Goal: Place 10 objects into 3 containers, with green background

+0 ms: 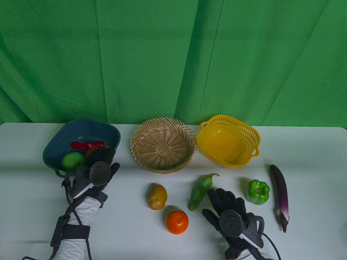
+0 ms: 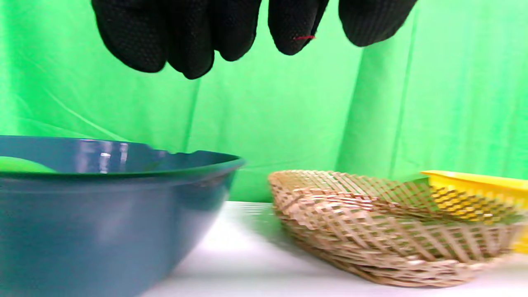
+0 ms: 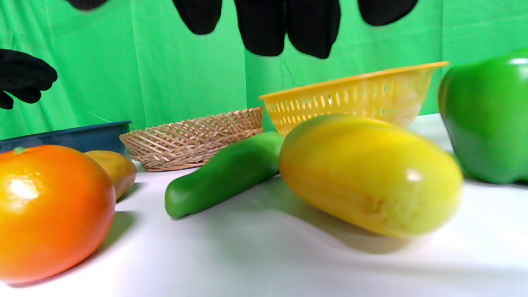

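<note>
Roughly by size: green backdrop (image 1: pixel 168 57) hangs behind a white desk (image 1: pixel 122 233). Along the desk's far edge, l to r: blue basket (image 1: pixel 62 140), wicker basket (image 1: pixel 162 145), yellow basket (image 1: pixel 229 143). Blue one already holds a lime-green fruit (image 1: pixel 72 160), a red item (image 1: pixel 86 145) and sth dark, partly hidden by the left hand. Wicker and yellow baskets show bare bottoms. Left hand (image 1: pixel 99 168) hovers at the blue basket's near-right rim; its fingers (image 2: pixel 181 37) hang loosely curled over the rim in the left wrist view, spread a bit, nothing in them. Right hand (image 1: pixel 230 211) sits low over the desk between the long green pepper and the bell pepper; its fingers (image 3: pixel 284 24) are extended and apart, above a yellow-green oval fruit (image 3: pixel 367 177) that shows only in the right wrist view; no contact visible, not gripping anything. Eggplant (image 1: pixel 279 195) lies at far right, stem toward the near edge. Long green pepper (image 1: pixel 199 191) lies diagonal, just l of the right hand. Bell pepper (image 1: pixel 258 191) stands between hand and eggplant. Orange (image 1: pixel 177 222) sits near the front, w/ the potato (image 1: pixel 157 196) just behind it.
</note>
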### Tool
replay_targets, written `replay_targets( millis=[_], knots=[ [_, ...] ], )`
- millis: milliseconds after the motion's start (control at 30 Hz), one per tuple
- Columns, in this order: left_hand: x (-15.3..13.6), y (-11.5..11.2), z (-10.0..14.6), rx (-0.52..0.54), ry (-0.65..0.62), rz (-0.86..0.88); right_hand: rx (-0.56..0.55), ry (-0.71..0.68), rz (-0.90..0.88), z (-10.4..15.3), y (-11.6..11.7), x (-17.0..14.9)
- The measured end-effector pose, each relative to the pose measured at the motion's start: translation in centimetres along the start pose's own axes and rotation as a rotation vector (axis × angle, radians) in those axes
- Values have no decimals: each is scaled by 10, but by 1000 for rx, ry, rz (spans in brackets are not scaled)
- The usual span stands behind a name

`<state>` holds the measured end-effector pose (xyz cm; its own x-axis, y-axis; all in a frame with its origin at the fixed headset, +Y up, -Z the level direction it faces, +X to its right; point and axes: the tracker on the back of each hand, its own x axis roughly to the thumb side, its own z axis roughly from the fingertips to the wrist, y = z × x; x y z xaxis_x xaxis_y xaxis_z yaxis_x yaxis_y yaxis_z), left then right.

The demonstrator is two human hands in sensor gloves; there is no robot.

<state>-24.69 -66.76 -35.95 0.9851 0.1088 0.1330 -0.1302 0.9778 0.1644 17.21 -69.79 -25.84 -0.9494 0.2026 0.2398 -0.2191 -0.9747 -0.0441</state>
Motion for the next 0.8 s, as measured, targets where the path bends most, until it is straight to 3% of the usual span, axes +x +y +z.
replay_targets(
  millis=[400,800],
  knots=[
    [58,-31,7,-60,-198,164,-3,-3,-3,0,1,0],
    [102,-77,15,-218,-305,151,-3,-5,-3,0,1,-1]
  ],
)
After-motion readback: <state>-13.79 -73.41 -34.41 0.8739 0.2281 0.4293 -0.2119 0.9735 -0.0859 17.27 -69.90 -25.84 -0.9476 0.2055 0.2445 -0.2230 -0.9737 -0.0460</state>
